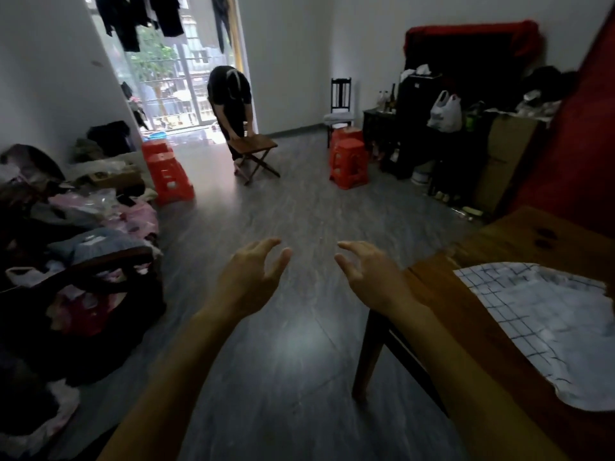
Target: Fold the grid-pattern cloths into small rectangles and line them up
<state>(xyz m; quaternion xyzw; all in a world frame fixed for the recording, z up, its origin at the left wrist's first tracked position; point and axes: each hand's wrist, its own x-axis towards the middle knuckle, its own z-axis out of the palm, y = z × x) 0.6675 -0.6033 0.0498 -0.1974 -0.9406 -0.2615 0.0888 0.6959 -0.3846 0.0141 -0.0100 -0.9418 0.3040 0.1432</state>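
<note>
Both hands are held out in the air over the grey floor (266, 211), well apart from any cloth. The left hand (253, 274) is seen with its fingers loosely curved and spread, nothing held in its grip. The right hand (369, 277) is likewise released, its fingers relaxed and slightly bent, its grip empty; it is just beside the near corner of the wooden desk (499, 241) but is not seen touching it.

A grid-pattern cloth (545, 324), white with dark lines, is spread on the desk at the right edge of the view, rumpled, with its near edge wavy. Part of it is cut off by the frame, so its full shape cannot be told.

Farther back, a person in dark clothes (229, 104) is bent over a small folding table (254, 144). Orange plastic stools (349, 161) are stacked at the right, and 2 more orange stools (169, 178) are seen at the left. A heap of mixed clothing (83, 234) is piled along the left wall, and dark garments (143, 18) are hung before the window.
</note>
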